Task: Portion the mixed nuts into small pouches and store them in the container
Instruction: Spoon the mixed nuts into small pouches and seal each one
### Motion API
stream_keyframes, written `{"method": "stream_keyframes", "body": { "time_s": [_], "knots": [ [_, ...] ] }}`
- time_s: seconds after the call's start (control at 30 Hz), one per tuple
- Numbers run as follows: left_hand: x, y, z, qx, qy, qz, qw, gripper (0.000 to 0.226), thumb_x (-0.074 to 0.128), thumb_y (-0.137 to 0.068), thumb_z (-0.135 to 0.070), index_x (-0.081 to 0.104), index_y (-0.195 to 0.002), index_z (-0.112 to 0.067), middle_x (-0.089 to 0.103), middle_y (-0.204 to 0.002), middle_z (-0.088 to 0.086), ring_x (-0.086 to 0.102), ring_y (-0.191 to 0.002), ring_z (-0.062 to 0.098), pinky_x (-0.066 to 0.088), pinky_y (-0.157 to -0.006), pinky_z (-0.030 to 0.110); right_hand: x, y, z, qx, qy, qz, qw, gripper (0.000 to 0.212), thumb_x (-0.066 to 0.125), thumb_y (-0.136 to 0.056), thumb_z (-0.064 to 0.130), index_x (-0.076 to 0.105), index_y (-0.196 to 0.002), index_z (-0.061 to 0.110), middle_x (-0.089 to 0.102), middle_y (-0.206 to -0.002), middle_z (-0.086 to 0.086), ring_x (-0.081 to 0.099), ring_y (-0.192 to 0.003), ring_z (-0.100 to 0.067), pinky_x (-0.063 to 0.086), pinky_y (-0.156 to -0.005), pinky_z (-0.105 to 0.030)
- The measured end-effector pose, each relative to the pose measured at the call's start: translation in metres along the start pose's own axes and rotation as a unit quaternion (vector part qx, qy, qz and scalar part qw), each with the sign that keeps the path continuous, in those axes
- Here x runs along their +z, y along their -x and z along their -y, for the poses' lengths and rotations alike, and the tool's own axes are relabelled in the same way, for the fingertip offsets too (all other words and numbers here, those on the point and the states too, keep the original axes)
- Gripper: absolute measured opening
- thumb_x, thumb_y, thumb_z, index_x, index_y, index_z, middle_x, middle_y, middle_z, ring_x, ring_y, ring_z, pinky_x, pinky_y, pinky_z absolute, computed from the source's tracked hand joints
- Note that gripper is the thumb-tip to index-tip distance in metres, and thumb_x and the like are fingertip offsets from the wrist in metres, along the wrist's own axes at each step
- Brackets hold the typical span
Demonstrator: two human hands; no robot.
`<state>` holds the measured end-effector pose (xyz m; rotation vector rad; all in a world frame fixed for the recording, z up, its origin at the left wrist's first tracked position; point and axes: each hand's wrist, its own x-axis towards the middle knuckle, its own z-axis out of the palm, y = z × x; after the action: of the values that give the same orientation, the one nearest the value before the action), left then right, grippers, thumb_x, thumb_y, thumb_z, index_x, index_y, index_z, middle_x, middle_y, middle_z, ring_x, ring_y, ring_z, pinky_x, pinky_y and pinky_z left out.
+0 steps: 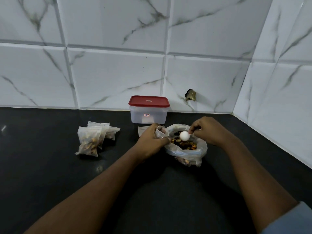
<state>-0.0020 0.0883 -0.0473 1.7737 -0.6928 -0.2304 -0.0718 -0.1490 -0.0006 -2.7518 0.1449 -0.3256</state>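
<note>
1 crinkled clear plastic bag (185,152) of mixed nuts (184,145), open, on black counter (50,166). left hand (150,141) curls round 1 small thin pouch (160,131), touching the bag's rim. right hand (206,129) pinches 1 white round-bowled spoon (183,136) over the nuts. filled pouches (89,141) at left: at least 2 (overlapping). 1 translucent rectangular container (148,115), red lid (148,101) on, behind.
</note>
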Motion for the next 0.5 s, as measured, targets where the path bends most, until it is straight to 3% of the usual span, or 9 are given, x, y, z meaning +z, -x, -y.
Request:
{"method": "stream_keyframes", "body": {
  "time_s": [0.13, 0.23, 0.33, 0.5],
  "knots": [
    [-0.002, 0.0, -0.001, -0.001, -0.001, 0.008, 1.0, 0.034, 0.075, -0.093, -0.021, 0.056, -0.12, -0.028, 0.064, -0.114, -0.01, 0.066, -0.103, 0.008, 0.051, -0.078, 0.02, -0.007, 0.001, -0.006, 0.007, -0.034, -0.036, 0.999, 0.025, 0.065, -0.09, 0.01, 0.08, -0.093, 0.029, 0.073, -0.097, 0.012, 0.065, -0.09, -0.005, 0.051, -0.074, -0.027],
    [-0.002, 0.0, 0.0, -0.004, 0.008, 0.013, 1.0, 0.034, 0.075, -0.093, -0.019, 0.055, -0.119, -0.029, 0.065, -0.114, -0.009, 0.067, -0.104, 0.009, 0.055, -0.081, 0.023, -0.011, 0.001, -0.007, -0.003, -0.018, -0.013, 1.0, 0.022, 0.065, -0.092, 0.014, 0.079, -0.09, 0.03, 0.074, -0.097, 0.012, 0.067, -0.09, -0.006, 0.054, -0.078, -0.03],
    [0.0, -0.002, 0.001, -0.005, 0.004, 0.014, 1.0, 0.036, 0.075, -0.093, -0.019, 0.055, -0.121, -0.027, 0.066, -0.116, -0.006, 0.068, -0.105, 0.011, 0.057, -0.086, 0.026, -0.006, 0.0, -0.008, -0.01, 0.009, 0.019, 1.0, 0.019, 0.064, -0.094, 0.018, 0.079, -0.092, 0.03, 0.075, -0.1, 0.01, 0.068, -0.092, -0.006, 0.051, -0.076, -0.025],
    [-0.001, -0.002, 0.0, -0.005, 0.001, 0.011, 1.0, 0.037, 0.075, -0.093, -0.02, 0.055, -0.123, -0.027, 0.065, -0.115, -0.009, 0.067, -0.104, 0.01, 0.054, -0.079, 0.021, -0.002, -0.002, -0.005, -0.012, 0.01, 0.016, 1.0, 0.02, 0.063, -0.098, 0.017, 0.08, -0.103, 0.025, 0.074, -0.104, 0.008, 0.067, -0.091, -0.002, 0.046, -0.071, -0.018]
  ]
}}
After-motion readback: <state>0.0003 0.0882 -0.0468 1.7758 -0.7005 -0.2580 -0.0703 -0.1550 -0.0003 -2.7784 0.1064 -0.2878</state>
